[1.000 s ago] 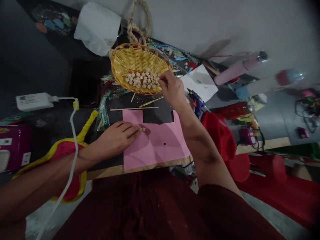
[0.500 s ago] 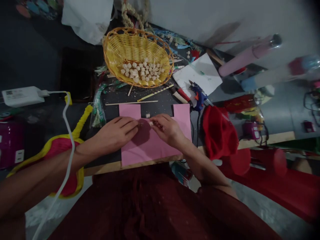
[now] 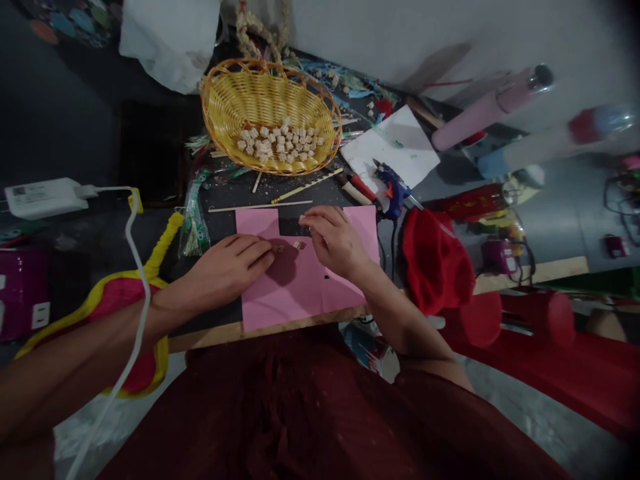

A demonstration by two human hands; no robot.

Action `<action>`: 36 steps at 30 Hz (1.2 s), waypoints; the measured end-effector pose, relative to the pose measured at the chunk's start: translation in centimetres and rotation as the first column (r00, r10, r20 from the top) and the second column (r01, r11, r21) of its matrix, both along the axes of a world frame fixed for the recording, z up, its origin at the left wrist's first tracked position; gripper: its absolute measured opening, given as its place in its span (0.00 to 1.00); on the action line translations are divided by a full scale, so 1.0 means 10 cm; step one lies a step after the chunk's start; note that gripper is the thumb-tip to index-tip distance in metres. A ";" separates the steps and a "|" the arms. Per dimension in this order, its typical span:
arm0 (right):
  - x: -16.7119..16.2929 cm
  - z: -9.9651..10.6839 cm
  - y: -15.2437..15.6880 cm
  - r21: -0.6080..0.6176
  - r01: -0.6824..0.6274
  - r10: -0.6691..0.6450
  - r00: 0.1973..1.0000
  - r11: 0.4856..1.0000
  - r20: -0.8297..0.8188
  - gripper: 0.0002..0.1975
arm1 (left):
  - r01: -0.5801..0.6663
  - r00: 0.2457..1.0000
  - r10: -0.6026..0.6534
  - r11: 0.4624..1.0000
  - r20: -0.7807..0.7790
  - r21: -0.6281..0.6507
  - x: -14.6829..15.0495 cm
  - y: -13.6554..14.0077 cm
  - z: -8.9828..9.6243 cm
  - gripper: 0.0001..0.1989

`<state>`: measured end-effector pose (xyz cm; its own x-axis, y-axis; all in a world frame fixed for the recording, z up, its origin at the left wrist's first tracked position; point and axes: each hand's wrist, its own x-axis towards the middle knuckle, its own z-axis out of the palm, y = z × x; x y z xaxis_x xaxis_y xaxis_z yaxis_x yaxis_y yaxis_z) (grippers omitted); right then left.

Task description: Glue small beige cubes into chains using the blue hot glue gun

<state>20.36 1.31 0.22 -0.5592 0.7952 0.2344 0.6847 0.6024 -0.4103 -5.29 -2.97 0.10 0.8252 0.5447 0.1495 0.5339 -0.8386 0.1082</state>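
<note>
A notched pink sheet (image 3: 285,300) lies at the near edge of the dark table. My left hand (image 3: 230,267) rests over its left part, fingers together; something small and brownish shows at the fingertips, too small to name. My right hand (image 3: 337,243) is over the sheet's upper right, thumb and forefinger closed on a small pale piece (image 3: 302,219). Between the hands, a second small pale piece (image 3: 297,245) lies on the pink sheet. Similar ridged pieces (image 3: 280,143) sit in the yellow wicker basket (image 3: 260,90) beyond.
Thin sticks (image 3: 260,206) lie between basket and sheet. Right of these are red-handled pliers (image 3: 363,188), a blue glue gun (image 3: 395,190), white paper (image 3: 415,147) and red cloth (image 3: 435,260). A white cable (image 3: 135,320) crosses over my left forearm.
My right hand has moved up slightly and holds the pale piece that lay above the sheet's notch. Another pale piece, earlier at its fingertips, now lies on the sheet. My left hand stays put.
</note>
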 end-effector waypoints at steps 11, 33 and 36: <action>-0.01 -0.13 -0.05 -0.042 0.007 -0.004 0.998 0.999 0.063 0.15 | -0.007 1.000 0.006 1.000 0.027 0.029 -0.01 -0.01 -0.03 0.19; -0.22 -0.24 -0.22 -0.030 -0.089 0.090 0.996 0.996 0.004 0.09 | 0.005 1.000 -0.005 1.000 0.013 0.012 0.00 -0.01 -0.06 0.15; -0.22 -0.21 -0.23 -0.028 -0.083 0.084 0.996 0.996 0.021 0.10 | 0.001 1.000 -0.001 1.000 0.006 0.029 0.00 -0.02 -0.06 0.15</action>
